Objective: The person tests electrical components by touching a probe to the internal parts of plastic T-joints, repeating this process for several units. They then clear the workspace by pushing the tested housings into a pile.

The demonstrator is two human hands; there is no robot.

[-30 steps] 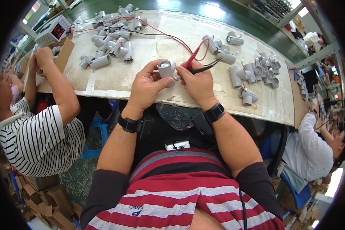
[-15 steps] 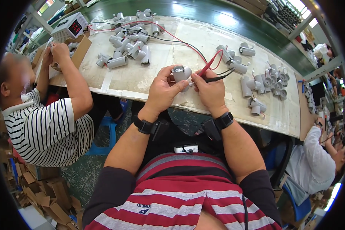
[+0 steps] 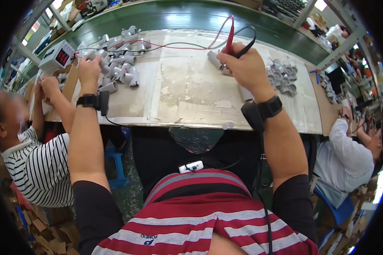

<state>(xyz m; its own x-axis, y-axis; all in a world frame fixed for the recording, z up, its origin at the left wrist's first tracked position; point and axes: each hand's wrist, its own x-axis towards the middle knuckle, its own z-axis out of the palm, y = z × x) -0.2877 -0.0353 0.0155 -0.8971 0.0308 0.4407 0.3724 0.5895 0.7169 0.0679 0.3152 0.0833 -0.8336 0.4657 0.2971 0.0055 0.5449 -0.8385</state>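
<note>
The red probe [image 3: 230, 39] and black probe [image 3: 246, 48] were up over the right half of the table [image 3: 183, 87], both squeezed in the right hand [image 3: 246, 70]. A grey tube [image 3: 214, 58] lay just by that hand; I could not tell if they touched. The wires [image 3: 187, 47] crossed the left pile [image 3: 133, 78] on the table's left side, so a hard tug might have caught there and made a tube roll. The metal tips were hidden; bumping together, they might have made a short. The right hand was stretched ahead, thumb toward the table's middle. The left hand [image 3: 90, 69] was bent down at the left pile, and I could not tell if it gripped anything. A box [image 3: 55, 56] stood at the table's far left, and the right pile [image 3: 281, 77] sat near the table's right edge.
</note>
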